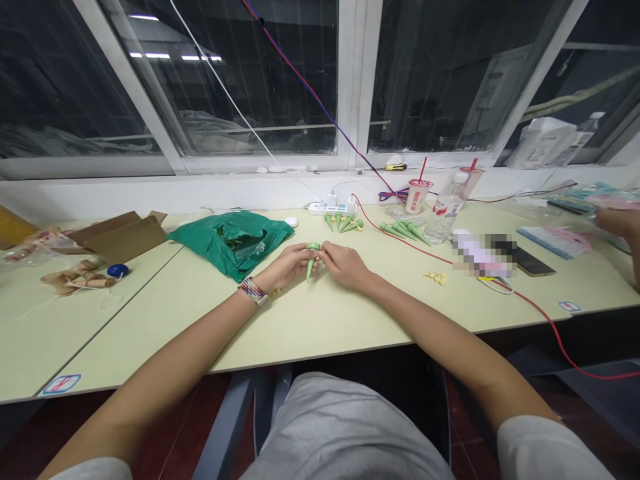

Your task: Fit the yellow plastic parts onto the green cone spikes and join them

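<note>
Over the table's front middle, my left hand [289, 268] is closed around a green plant watering spike [310, 268], its point hanging down. My right hand [346, 264] is closed in a pinch against the spike's right side, below its round top. A small yellowish bit shows at those fingertips, too small to name. Behind my hands lie several green spikes with yellow pieces attached [344, 223]. Farther right is a group of green spikes [404, 231]. A little pile of yellow plastic pieces [437, 277] rests to the right of my right hand.
A torn green plastic bag [227, 240] lies left, near wooden pieces [80, 279] and a cardboard box [117, 237]. A power strip [330, 208], drink cup [418, 197] and water bottle [447, 212] stand behind. A red cable [535, 308] crosses the right side. Another person's hand [623, 227] shows far right.
</note>
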Action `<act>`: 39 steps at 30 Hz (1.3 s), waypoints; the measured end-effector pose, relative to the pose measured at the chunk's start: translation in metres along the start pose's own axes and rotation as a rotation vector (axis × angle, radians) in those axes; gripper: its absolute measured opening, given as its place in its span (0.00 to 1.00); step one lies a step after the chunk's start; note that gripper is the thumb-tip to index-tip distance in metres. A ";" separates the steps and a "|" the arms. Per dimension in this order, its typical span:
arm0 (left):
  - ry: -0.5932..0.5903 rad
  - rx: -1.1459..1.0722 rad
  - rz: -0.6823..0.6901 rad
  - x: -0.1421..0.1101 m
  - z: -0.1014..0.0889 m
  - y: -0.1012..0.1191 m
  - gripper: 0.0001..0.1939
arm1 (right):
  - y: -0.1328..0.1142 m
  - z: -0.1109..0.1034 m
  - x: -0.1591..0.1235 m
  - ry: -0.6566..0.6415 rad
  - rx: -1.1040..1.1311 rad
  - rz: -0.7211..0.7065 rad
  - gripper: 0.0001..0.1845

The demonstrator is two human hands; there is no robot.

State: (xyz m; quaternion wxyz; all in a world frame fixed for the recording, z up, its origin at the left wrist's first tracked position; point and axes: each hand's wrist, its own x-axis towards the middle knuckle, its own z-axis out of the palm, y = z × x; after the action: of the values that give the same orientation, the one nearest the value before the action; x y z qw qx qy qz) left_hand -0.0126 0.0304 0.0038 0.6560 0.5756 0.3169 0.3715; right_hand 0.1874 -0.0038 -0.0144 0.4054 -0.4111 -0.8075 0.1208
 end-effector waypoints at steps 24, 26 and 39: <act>0.012 -0.071 0.009 0.000 0.003 0.004 0.18 | 0.002 0.001 0.001 -0.003 -0.097 0.008 0.15; -0.002 -0.071 0.008 0.001 0.001 0.003 0.18 | 0.004 0.005 0.001 0.008 -0.001 0.050 0.16; 0.070 0.170 0.177 0.000 -0.002 0.003 0.22 | 0.001 0.017 0.006 0.121 0.613 0.277 0.21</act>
State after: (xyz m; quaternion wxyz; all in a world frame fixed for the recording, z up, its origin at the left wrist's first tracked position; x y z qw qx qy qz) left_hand -0.0145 0.0319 0.0063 0.5580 0.6414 0.3182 0.4196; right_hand 0.1731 0.0038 -0.0225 0.5370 -0.3825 -0.6446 0.3870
